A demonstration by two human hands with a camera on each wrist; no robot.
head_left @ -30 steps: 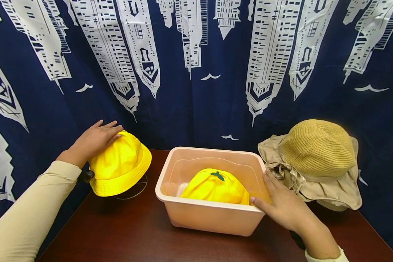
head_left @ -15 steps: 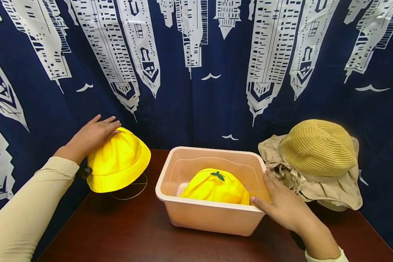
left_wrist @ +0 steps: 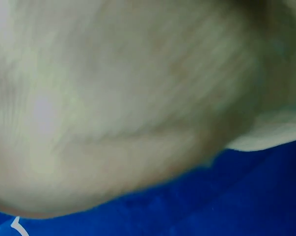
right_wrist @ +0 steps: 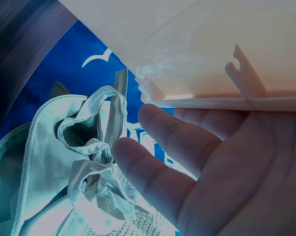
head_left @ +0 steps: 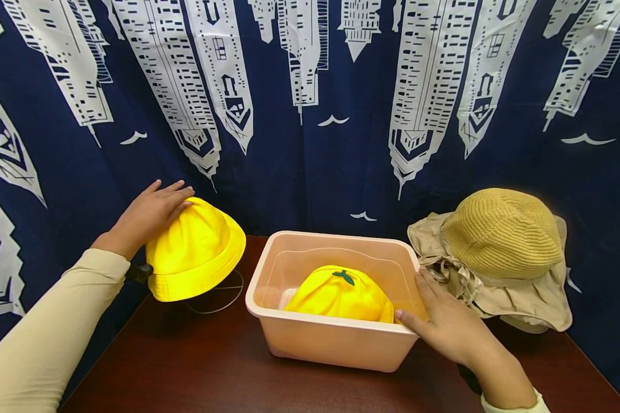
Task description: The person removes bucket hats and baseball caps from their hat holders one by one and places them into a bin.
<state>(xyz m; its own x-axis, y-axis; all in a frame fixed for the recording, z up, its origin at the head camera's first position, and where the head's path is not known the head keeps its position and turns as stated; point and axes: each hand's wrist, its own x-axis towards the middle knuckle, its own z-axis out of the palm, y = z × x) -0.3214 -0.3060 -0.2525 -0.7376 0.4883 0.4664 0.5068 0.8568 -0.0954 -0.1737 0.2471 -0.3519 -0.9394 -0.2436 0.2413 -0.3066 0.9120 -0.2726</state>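
In the head view my left hand (head_left: 147, 221) lies on the crown of a yellow bucket hat (head_left: 196, 252), with several fingers fairly straight. Its thumb is hidden. The hat sits tilted above a wire ring stand (head_left: 219, 310). My right hand (head_left: 452, 321) rests on the right rim of a pale pink plastic tub (head_left: 330, 344). The right wrist view shows its fingers (right_wrist: 182, 142) loosely extended outside the rim. Inside the tub is another yellow hat (head_left: 336, 298) with a green leaf mark. In the left wrist view, blurred skin (left_wrist: 113, 98) fills most of the frame.
A beige wide-brimmed hat (head_left: 501, 246) with a knitted crown and ties stands right of the tub, behind my right hand. Everything stands on a dark red-brown table (head_left: 227, 373). A navy curtain (head_left: 289, 178) with white buildings hangs behind.
My left hand and the hat under it have risen slightly, shifting left and then back right. The wire ring has moved a little right. The right hand and tub have stayed still.
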